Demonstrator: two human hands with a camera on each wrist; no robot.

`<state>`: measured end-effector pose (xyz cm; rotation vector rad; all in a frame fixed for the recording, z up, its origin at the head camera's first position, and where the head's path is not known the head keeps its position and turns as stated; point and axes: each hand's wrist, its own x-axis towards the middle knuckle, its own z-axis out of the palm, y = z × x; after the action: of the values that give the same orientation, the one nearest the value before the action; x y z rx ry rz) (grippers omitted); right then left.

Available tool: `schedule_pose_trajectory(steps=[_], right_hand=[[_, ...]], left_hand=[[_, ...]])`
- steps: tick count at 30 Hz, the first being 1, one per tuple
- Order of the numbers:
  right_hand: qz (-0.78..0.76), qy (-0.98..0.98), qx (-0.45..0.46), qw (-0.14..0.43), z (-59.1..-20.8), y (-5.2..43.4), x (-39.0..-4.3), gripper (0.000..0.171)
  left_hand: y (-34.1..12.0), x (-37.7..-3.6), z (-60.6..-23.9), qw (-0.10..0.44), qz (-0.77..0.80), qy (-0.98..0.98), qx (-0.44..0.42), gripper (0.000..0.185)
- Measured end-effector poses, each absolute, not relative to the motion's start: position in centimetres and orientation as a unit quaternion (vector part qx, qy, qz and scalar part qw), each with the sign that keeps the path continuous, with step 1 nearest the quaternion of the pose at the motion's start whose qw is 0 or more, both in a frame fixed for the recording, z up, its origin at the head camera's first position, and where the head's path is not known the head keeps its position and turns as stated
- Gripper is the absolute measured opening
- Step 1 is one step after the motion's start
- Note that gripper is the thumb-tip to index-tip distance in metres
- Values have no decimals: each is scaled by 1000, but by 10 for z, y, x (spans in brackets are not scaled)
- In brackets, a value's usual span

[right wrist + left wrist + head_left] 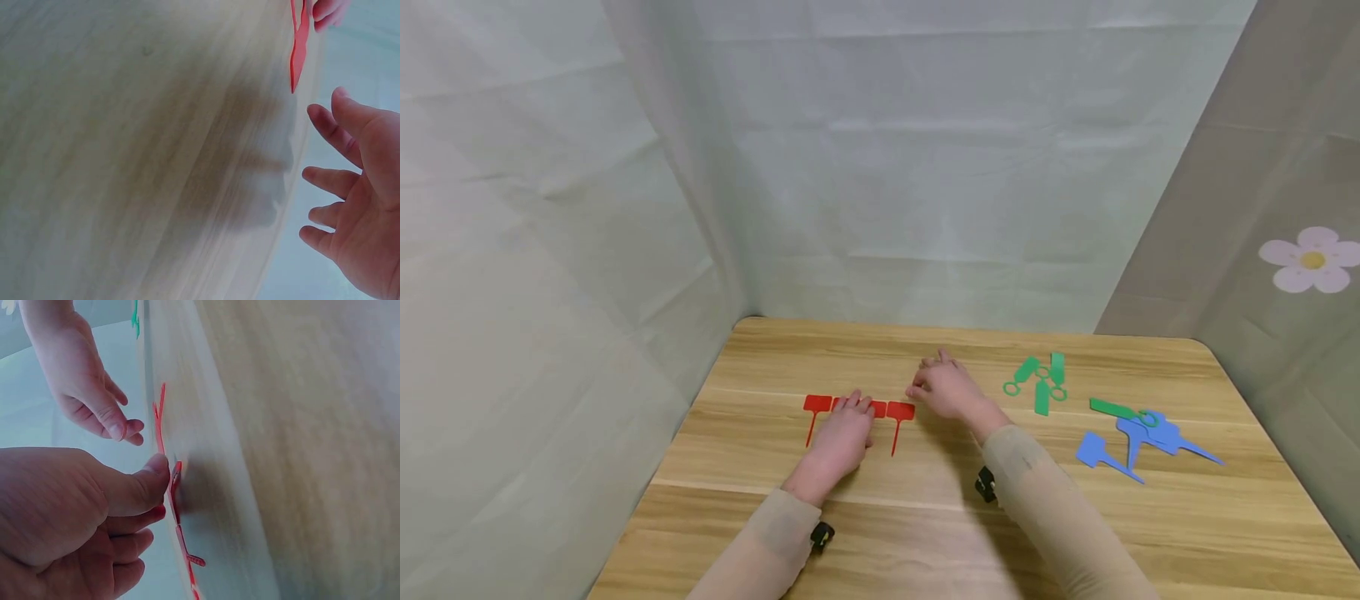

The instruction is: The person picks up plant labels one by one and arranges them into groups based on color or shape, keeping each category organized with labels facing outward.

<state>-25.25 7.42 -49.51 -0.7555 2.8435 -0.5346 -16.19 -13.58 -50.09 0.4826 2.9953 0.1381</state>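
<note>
Nearest the camera, two sleeved forearms reach out over the wooden bench (925, 533), each with a small dark device at the wrist. The left hand (842, 437) lies palm down on a row of red T-shaped tags (900, 411) laid side by side on the bench, heads away from the person and stems pointing back. Its fingers (855, 402) lie close together across the middle of the row, covering part of it; one tag shows clear at the left end and another at the right. In the left wrist view the thumb (147, 478) presses against the edge of a red tag (175, 487), with the other fingers curled loosely under it, so this hand touches and holds the tags down rather than lifting them.

Just beyond and to the right, the right hand (946, 387) hovers close to the right end of the red row. In the right wrist view its fingers (331, 181) are spread and relaxed, holding nothing, with a red tag tip (299, 53) apart from them.

Further right lies a small heap of green loop tags (1041, 381). Nearer the right edge lie blue T-shaped tags (1138, 442), with one green tag (1116, 409) resting on them.

Pale cloth (880, 167) hangs behind the bench, and a flower print (1311, 259) marks it at the right.
</note>
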Motion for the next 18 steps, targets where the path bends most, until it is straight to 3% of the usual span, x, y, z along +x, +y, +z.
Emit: schedule_pose_trajectory(steps=[18], right_hand=[[-192, 947, -249, 60, -495, 95, -250, 24]], left_hand=[[-124, -159, -499, 24, 38, 971, 235, 59]])
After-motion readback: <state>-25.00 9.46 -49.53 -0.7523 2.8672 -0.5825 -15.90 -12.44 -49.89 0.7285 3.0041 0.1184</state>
